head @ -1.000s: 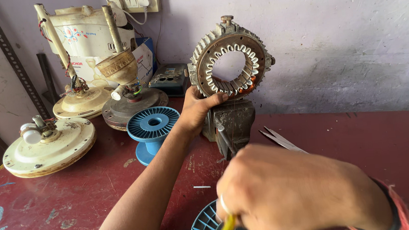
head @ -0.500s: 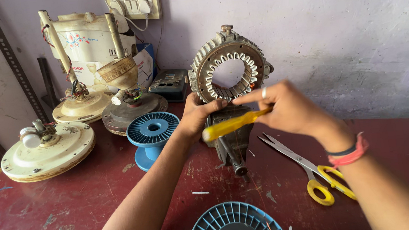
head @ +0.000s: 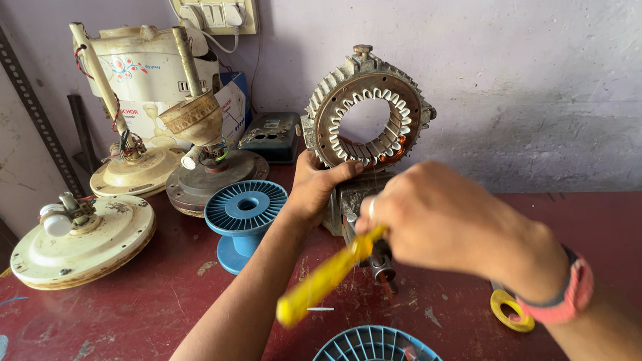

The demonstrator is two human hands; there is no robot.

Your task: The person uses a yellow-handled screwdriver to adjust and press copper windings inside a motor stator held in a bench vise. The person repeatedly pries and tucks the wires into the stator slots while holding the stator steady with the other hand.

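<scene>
Head view, looking down at the dark red surface (head: pixel 102 331). The left hand (head: pixel 314 189) is up at the ring-shaped motor stator (head: pixel 365 111), fingers curled against its lower left rim and gripping it. The stator stands upright at the back of the surface near the wall, apparently clamped in a small grey vise (head: pixel 350 209) beneath it.

The right hand (head: pixel 437 221) is closed around a yellow-handled tool (head: pixel 322 281), handle angled down and to the left, blurred; its working end is hidden behind the fingers, so what kind of tool it is cannot be told.

Around them: a blue spool (head: pixel 243 214) just left of the vise, a second blue spool (head: pixel 371 358) at the near edge, yellow-handled scissors (head: pixel 510 311) partly hidden under the right wrist, cream fan housings (head: pixel 82 240) to the left.

The risk, as I judge it: the tool is close to the left fingers and the copper windings. A slip off the metal could jab the holding hand or nick the wire, and a loose clamp would let the stator twist.
</scene>
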